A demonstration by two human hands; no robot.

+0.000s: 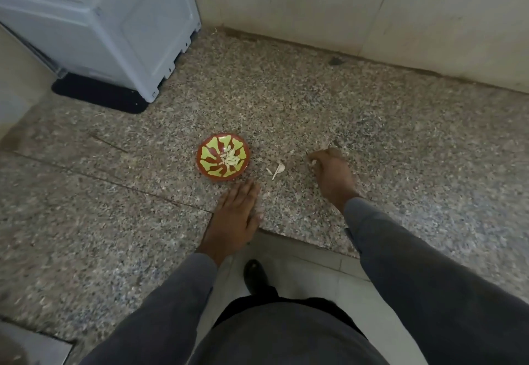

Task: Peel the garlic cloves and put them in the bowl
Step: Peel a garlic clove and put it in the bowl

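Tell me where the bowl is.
The bowl sits on the granite counter at the head view's centre, just beyond the left hand, with garlic skins to its right.

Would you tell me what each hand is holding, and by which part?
The left hand rests flat on the counter, holding nothing. The right hand curls its fingertips around a small pale piece; which part is unclear.

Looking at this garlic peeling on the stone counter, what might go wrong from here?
The left hand lies flat right beside the small red bowl with yellow-green pattern; a careless move might knock it and scatter the peeled cloves. Loose white garlic skins lie near the bowl and could get swept in. The right hand curls over something pale that I cannot identify.
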